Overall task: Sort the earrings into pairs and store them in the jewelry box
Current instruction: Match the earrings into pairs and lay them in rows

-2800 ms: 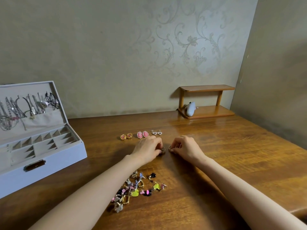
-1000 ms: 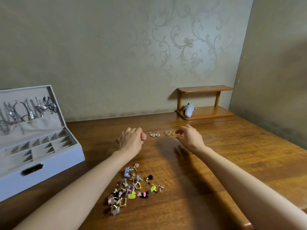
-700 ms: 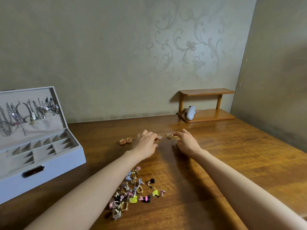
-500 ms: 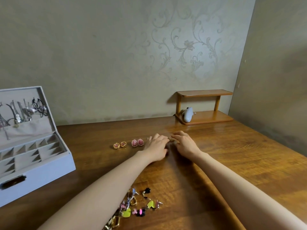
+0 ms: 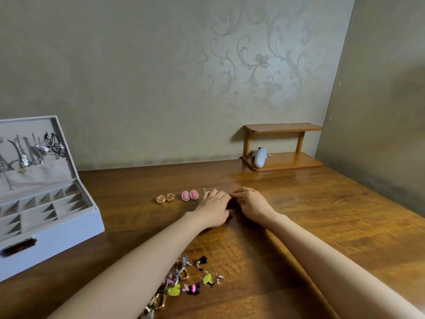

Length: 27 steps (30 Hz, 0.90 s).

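left hand (image 5: 215, 209): palm down on the tabletop (image 5: 322, 226), fingertips meeting the other hand's. The grip is hidden, so honestly can't tell if it's got anything.
right hand (image 5: 253, 204): same deal, fingers curled, grip unreadable.
sorted earrings: gold-pink pair (image 5: 165, 199) and pink pair (image 5: 190, 195) in a row just left of the hands.
loose pile (image 5: 188, 282): near edge, beside the left forearm.
jewelry box (image 5: 57, 238): open, far left.

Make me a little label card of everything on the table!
box: open jewelry box, far left
sorted pairs: gold round earrings, pink oval earrings, side by side
unsorted: earring pile, near edge
hands: left hand and right hand, fingertips meeting right of the pink pair; anything beneath hidden
back corner: wooden shelf
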Motion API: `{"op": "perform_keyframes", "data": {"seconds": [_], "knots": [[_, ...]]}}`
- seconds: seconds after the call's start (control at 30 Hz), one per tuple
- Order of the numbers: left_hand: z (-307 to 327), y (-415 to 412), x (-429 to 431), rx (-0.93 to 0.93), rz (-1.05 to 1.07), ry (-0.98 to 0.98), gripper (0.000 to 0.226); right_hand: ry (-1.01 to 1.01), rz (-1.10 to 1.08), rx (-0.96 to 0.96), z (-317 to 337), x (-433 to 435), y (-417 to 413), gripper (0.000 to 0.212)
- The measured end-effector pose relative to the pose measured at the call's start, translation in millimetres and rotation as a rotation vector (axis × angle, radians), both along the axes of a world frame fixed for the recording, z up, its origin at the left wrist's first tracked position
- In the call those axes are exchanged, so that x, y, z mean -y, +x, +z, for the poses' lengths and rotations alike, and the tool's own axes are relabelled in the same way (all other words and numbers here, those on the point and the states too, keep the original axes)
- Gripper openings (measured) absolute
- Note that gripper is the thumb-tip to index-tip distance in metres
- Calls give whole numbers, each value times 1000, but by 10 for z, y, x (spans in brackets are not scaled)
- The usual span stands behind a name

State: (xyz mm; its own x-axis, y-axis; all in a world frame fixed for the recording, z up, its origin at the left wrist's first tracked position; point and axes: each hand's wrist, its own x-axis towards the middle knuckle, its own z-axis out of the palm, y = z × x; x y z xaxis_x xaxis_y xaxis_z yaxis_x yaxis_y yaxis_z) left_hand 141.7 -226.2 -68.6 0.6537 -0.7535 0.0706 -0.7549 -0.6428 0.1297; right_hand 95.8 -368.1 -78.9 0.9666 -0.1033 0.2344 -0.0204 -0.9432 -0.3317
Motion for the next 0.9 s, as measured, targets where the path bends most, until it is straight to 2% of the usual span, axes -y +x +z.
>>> {"op": "perform_keyframes", "data": {"seconds": [0.23,0.5,0.9], "knots": [[6,-197,-606,-25,79,25,47,5,83,3,4,-479,-193,40],[-25,-200,-1238,-40,190,-6,42,12,197,-48,64,-1138,-168,50],[-119,-57,-1530,7,295,-80,41,26,222,-82,82,-1526,26,56]]}}
